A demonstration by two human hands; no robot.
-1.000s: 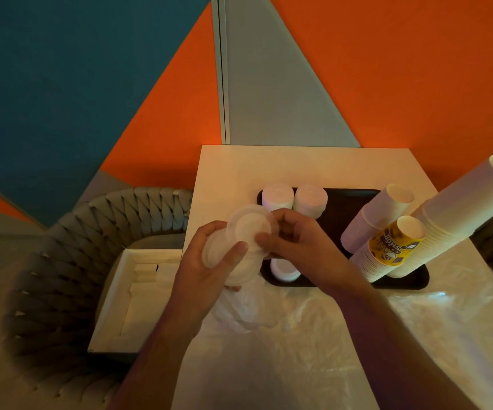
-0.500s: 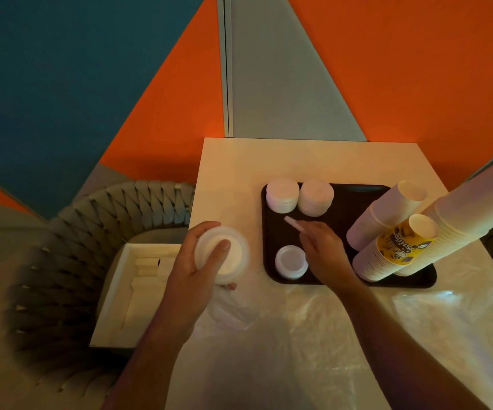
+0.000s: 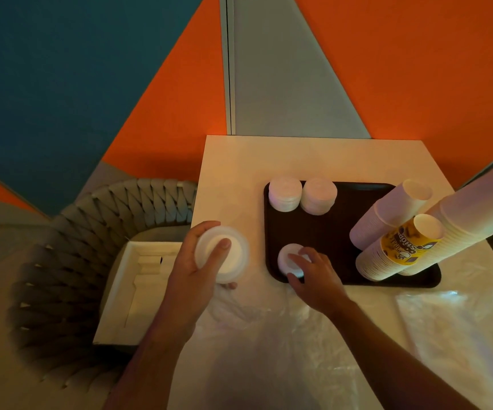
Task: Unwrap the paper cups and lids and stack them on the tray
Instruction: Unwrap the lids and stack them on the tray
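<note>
Left of the tray, off the table edge: woven chair with a white foam box on its seat. Left hand just left of tray, grip curled round a stack of white lids, thumb across the top. Right hand at tray's near-left corner, fingers spread and resting on a short lid pile; grip loose, nothing pinched. Two lid stacks at tray's far-left corner. Paper cup stacks lean on tray's right side. Clear plastic wrap on table near side of tray.
</note>
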